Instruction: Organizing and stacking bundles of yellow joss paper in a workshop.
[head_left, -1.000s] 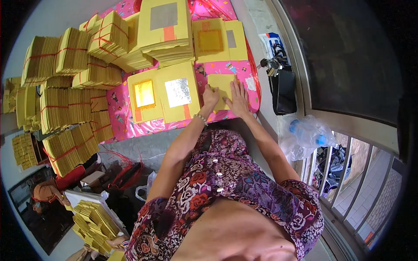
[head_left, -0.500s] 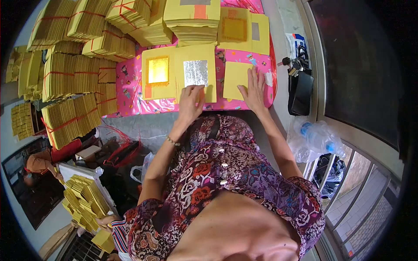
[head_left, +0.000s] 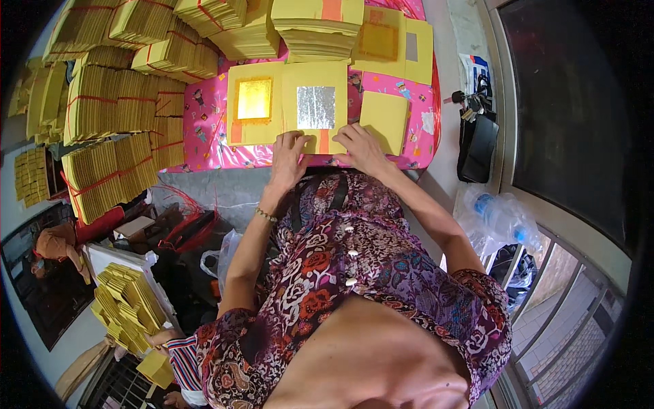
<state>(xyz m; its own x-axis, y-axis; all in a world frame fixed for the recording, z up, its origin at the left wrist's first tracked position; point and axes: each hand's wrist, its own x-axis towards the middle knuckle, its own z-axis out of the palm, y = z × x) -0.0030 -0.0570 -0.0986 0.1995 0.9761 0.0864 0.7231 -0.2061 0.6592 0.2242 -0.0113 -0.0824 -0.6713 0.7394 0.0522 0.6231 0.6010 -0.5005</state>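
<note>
Right hand has shifted off the plain yellow sheet to the near edge of the silver-patched sheet, opposite the left hand. Both hands: fingers bent at that edge; undersides hidden, so cannot tell pinch from rest. Sheet lies on the pink-covered table. Risk: uneven pull by the 2 hands could crease it. Overlap with the gold-patched sheet unclear. Farther: tall yellow stack could slip if bumped; its top is cut off.

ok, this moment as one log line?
left hand: at lower edge of silver-patched yellow sheet | right hand: same edge, farther right | plain yellow sheet: beside right hand, on pink cover
</note>
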